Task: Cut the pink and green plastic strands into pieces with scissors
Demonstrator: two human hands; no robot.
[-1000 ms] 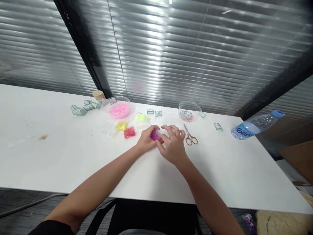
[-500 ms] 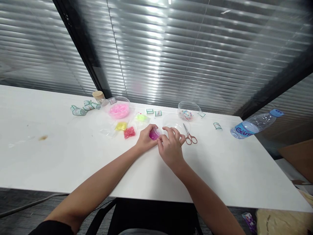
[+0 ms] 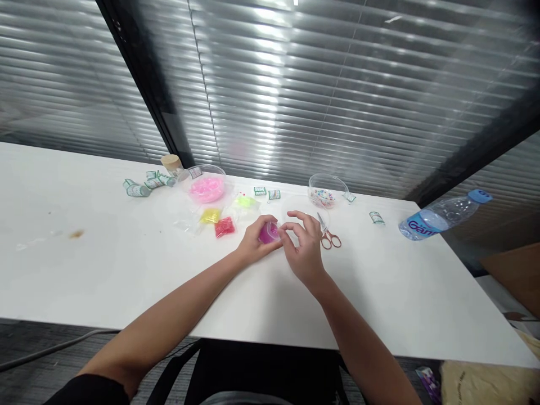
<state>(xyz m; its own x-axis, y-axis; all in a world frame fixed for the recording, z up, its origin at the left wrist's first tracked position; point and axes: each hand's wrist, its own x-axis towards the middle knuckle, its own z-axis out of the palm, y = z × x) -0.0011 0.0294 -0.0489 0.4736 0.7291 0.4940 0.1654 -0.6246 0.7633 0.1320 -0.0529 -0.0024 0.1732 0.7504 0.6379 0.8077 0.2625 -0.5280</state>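
My left hand is closed round a small magenta bag of beads, held just above the white table. My right hand meets it from the right, thumb and forefinger pinching the bag's edge, the other fingers spread. A clear empty bowl sits just behind my right hand. Small scissors with red handles lie to the right of it.
Behind are a bowl of pink beads, a bowl of mixed beads, yellow, red and green bead bags, several small rolls, a wooden-lidded jar. A water bottle lies at the right edge.
My right hand has lifted and opened its outer fingers while still pinching the magenta bag. My left hand has tilted the bag slightly.
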